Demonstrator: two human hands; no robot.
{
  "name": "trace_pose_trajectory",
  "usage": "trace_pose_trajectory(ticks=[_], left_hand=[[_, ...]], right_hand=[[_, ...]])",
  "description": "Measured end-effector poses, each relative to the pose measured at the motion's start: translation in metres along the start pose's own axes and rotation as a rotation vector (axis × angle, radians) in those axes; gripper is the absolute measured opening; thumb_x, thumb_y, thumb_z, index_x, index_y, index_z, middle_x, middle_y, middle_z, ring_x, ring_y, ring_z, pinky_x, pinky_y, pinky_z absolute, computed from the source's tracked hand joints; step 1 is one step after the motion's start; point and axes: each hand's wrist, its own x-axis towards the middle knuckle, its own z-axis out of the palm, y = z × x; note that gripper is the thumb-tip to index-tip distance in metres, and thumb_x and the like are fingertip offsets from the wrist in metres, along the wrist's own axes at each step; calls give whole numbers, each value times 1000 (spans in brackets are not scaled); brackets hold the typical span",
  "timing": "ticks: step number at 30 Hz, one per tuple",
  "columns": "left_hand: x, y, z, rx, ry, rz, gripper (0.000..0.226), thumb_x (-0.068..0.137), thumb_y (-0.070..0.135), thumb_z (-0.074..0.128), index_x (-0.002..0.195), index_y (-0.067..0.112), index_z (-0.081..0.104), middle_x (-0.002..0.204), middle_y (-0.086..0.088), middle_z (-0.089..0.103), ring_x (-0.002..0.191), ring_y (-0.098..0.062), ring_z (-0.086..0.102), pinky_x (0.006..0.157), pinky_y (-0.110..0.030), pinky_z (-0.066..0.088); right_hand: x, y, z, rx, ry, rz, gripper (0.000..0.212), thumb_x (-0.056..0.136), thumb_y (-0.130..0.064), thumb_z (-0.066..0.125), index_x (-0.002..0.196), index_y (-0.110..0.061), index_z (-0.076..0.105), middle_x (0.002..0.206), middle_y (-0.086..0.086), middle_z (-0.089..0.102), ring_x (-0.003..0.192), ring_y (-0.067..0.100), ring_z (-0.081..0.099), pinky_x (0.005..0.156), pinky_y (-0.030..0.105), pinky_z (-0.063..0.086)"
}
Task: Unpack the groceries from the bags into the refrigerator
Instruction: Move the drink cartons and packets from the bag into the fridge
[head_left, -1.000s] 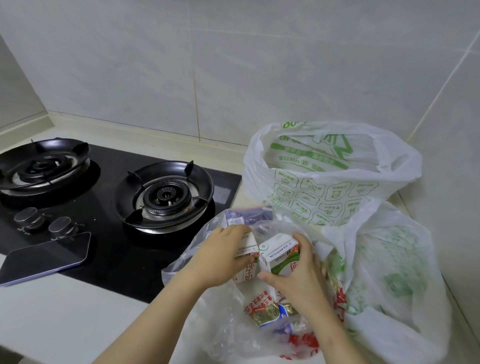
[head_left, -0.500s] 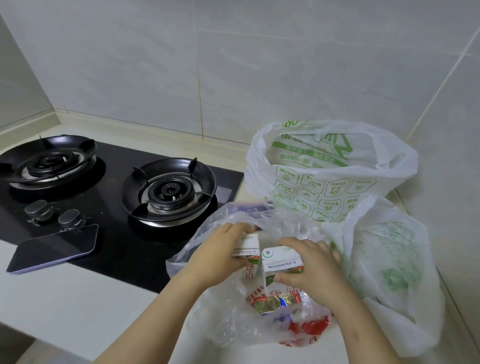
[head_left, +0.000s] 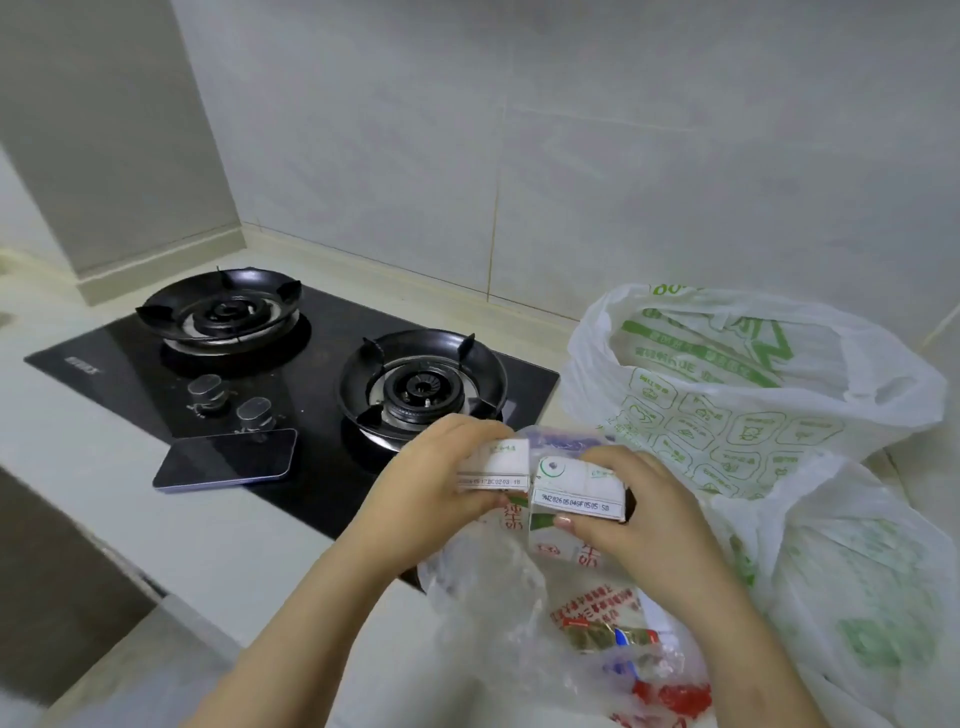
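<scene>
The left hand (head_left: 431, 493) is wrapped round the left carton (head_left: 496, 465), fingers curled over its far side. The right hand (head_left: 639, 514) grips the right carton (head_left: 576, 493), its thumb tip pressed just under the printed date strip. The two cartons touch side by side above the hob's (head_left: 291, 374) front right corner. Half a second ago both cartons sat lower, at the mouth of the clear bag (head_left: 488, 597); now they have come up out of it, and the film sags beneath the hands. The phone (head_left: 226, 460) and the bags lie against the hob as they did before. Each carton is a small rectangular brick of matte white card with a flat folded top and green and red print on its sides. The phone is a thin, glossy dark slab with rounded corners, lying across the hob's front edge and partly on the pale, smooth bench (head_left: 130, 519). The hob is a sheet of shiny black glass carrying two round black pan supports over ringed burners, with two metal knobs (head_left: 254, 413) near its front. The clear bag, in front of the hob's right corner, is thin crinkled film, and a shiny red and gold foil packet (head_left: 608, 636) shows inside it. Right of the hob a white bag (head_left: 727, 415) of soft milky plastic with green print stands open, and a second white bag (head_left: 857, 597) lies rumpled in front of it.
</scene>
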Motion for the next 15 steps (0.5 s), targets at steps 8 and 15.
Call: trace_pose_trajectory(ticks=[8,15], left_hand=[[-67,-19,-98,120,167,-167,43,76,26,75,113,36,54,100,26,49,99,4,47,84,-21,43],[-200,-40,-189,246,325,-385,42,77,33,74,115,37,55,102,24,52,94,5,49,79,-20,46]], right_hand=[[15,-95,52,149,-129,-248,48,67,-20,82,89,-49,50,97,-18,51,92,-11,47,69,7,39],[-15,-205,133,290,-398,-472,42,68,-15,80,88,-43,56,96,-12,54,90,-11,48,67,3,37]])
